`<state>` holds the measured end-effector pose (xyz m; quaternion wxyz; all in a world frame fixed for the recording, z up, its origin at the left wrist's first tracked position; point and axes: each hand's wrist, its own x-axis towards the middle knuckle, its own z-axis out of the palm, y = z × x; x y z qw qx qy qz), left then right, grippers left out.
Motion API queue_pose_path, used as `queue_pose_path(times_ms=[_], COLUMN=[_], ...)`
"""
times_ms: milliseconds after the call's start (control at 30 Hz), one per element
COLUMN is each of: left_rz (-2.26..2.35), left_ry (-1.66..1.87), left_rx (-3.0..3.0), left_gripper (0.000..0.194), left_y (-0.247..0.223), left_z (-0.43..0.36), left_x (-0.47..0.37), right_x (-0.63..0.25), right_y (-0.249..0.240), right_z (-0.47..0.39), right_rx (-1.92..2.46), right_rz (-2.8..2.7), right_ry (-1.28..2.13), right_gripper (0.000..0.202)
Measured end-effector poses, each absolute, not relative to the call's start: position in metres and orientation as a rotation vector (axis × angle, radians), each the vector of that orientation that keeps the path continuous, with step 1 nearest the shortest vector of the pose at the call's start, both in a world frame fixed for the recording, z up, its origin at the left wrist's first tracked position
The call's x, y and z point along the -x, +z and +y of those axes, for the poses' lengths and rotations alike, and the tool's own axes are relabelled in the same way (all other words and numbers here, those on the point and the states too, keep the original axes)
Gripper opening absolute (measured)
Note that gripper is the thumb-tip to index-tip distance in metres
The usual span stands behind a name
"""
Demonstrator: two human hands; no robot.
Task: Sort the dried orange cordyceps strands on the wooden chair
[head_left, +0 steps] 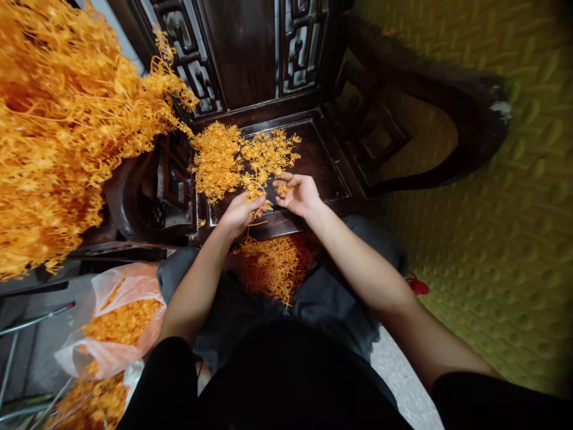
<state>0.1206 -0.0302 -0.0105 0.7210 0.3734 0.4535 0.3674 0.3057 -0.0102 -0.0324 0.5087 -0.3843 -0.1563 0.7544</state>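
Observation:
My left hand (pixel 244 213) is closed, pinching a thin orange plastic flower sprig (pixel 255 192) over the front of a dark wooden chair seat (pixel 317 179). Just to the right, my right hand (pixel 298 194) has its fingers curled around a small orange floret (pixel 283 190), partly hidden by the fingers. Beyond both hands, a dense heap of orange florets (pixel 218 160) lies on the seat, with a looser cluster (pixel 271 150) beside it. Between my knees, below the seat edge, sits a bunch of orange stems (pixel 273 263).
A large mass of orange plastic flowers (pixel 67 131) rises at the left, by the chair's armrest (pixel 129 203). Below it is a clear plastic bag (pixel 147 278) holding orange pieces. The carved chair back (pixel 242 54) stands ahead; another curved armrest (pixel 483 119) and yellow-green textured matting (pixel 505 257) are right.

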Motion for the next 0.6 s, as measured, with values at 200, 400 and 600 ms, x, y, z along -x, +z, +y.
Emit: queue_pose_path(times_ms=[200,400,600], left_rz=[0.993,1.080,1.090], left_ry=[0.747,0.571,0.559], left_rx=[-0.844,-0.878,-0.850], left_gripper=[0.014,0.012,0.011], left_y=[-0.016,-0.009,-0.011], left_z=[-0.034,-0.047,-0.044], left_x=[-0.135,-0.145,-0.140], right_x=[-0.283,-0.298,-0.333], right_y=[-0.041,-0.059,-0.053], right_z=[-0.011,0.020,0.039], right_rx=[1.062,1.270,1.244], right_rz=[-0.564,-0.399,-0.424], right_ry=[1.656,1.305,1.453], right_gripper=[0.046,0.049,0.019])
